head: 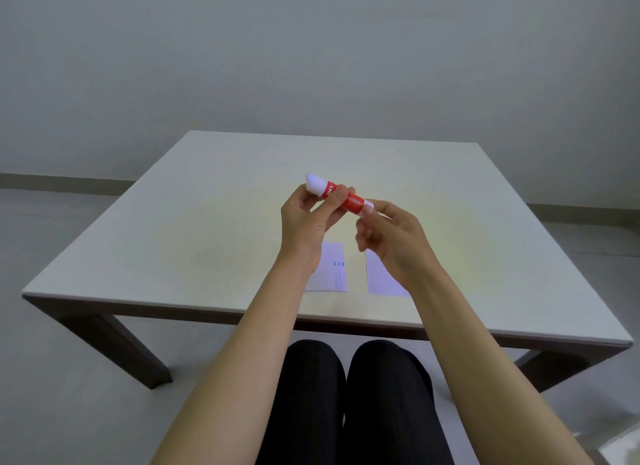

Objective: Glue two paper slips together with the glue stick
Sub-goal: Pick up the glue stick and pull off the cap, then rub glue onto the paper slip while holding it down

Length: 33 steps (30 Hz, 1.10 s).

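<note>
A red and white glue stick [350, 199] is held in the air above the table, lying almost level, its white cap end pointing up and to the left. My left hand [308, 222] grips its cap end between thumb and fingers. My right hand [391, 239] pinches its white bottom end. Under my hands two white paper slips lie side by side on the table. The left slip [334, 268] bears small blue marks. The right slip [379, 279] is partly covered by my right wrist.
The pale square table [207, 222] has dark legs, and its near edge runs just above my knees. A plain wall and a grey floor surround it. Something pale shows at the bottom right corner of the frame.
</note>
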Each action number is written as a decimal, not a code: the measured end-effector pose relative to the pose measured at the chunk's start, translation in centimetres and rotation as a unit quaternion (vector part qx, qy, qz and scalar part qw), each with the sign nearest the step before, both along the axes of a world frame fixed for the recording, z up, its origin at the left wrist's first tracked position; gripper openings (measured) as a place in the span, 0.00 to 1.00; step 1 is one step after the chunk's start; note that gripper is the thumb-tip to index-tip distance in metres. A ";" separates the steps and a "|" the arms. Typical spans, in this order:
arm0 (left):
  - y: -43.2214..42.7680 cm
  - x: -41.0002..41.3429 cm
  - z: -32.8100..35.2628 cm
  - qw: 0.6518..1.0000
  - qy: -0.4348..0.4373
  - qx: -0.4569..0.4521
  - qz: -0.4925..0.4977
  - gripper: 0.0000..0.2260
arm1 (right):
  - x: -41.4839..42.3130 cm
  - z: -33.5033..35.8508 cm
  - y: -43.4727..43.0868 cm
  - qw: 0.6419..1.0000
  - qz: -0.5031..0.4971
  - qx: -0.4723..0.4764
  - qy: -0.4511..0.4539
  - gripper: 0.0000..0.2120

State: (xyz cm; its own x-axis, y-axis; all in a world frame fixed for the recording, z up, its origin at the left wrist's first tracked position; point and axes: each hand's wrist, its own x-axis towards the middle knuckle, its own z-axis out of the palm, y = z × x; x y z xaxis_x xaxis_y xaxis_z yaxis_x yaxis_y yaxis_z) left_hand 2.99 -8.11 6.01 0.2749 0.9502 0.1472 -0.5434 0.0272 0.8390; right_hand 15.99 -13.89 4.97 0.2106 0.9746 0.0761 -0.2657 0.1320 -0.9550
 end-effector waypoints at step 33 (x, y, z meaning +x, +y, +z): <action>4.7 -7.7 -7.0 0.634 0.683 0.300 -0.204 0.35 | -2.0 -4.5 3.5 0.988 -0.109 -0.105 0.020 0.03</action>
State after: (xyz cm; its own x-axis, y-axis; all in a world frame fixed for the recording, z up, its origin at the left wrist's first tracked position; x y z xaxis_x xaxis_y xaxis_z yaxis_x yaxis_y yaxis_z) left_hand -4.72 -3.40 -0.98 0.7405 0.6445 -0.1903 0.6501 -0.6153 0.4458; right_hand 13.96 -10.41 0.48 0.4152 0.8996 -0.1354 -0.2907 -0.0099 -0.9568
